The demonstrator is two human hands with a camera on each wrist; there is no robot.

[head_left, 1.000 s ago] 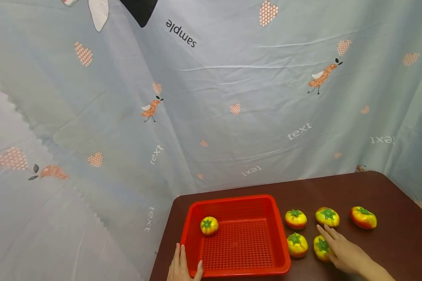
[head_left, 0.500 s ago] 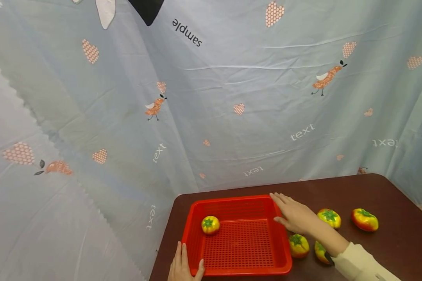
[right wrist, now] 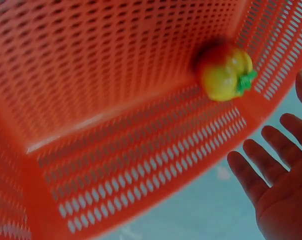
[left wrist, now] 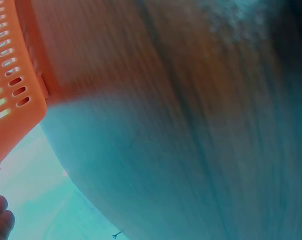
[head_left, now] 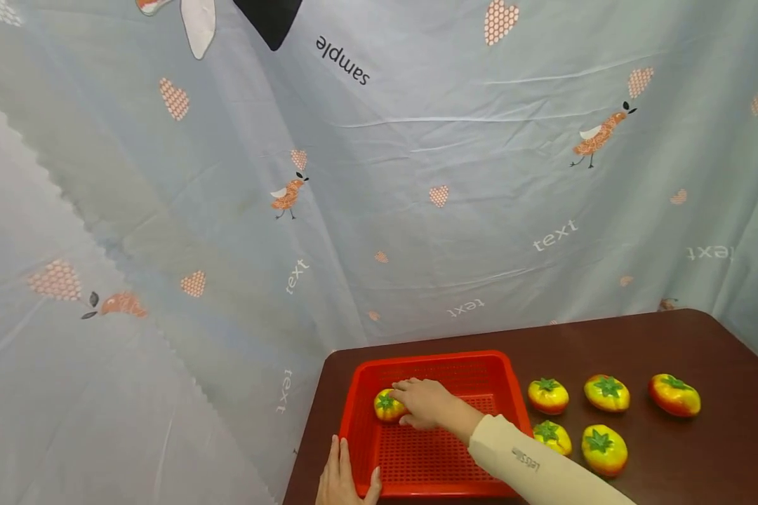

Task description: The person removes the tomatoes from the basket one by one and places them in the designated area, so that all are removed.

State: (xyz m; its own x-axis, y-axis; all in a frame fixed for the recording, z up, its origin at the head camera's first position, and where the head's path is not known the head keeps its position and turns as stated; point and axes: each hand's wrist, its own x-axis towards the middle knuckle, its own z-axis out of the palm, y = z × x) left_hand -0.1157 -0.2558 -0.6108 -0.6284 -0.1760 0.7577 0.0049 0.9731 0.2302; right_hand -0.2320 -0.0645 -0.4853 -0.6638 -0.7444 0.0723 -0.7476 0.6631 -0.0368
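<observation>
A red plastic basket (head_left: 436, 358) with perforated walls stands on the dark brown table. Against its left front corner rests my left hand (head_left: 343, 478), fingers straight along the side and thumb at the front; the left wrist view catches only its fingertips (left wrist: 3, 220) below the basket wall (left wrist: 11, 112). My right hand (head_left: 427, 405) reaches over the basket, beside one yellow-red toy fruit (head_left: 387, 407) with a green leafy top, like a tomato or persimmon. In the right wrist view that hand (right wrist: 286, 187) has spread fingers and sits apart from the fruit (right wrist: 223, 72).
Several similar toy fruits lie on the table right of the basket, among them a back one (head_left: 607, 394), a front one (head_left: 604, 451) and a far-right one (head_left: 674, 396). The right sleeve (head_left: 537, 459) crosses the basket's right rim. A patterned curtain (head_left: 480, 231) hangs behind.
My right hand has moved left from the loose fruits, over the basket's right rim, to the fruit inside. The left hand stays at the corner. The head view has shifted slightly.
</observation>
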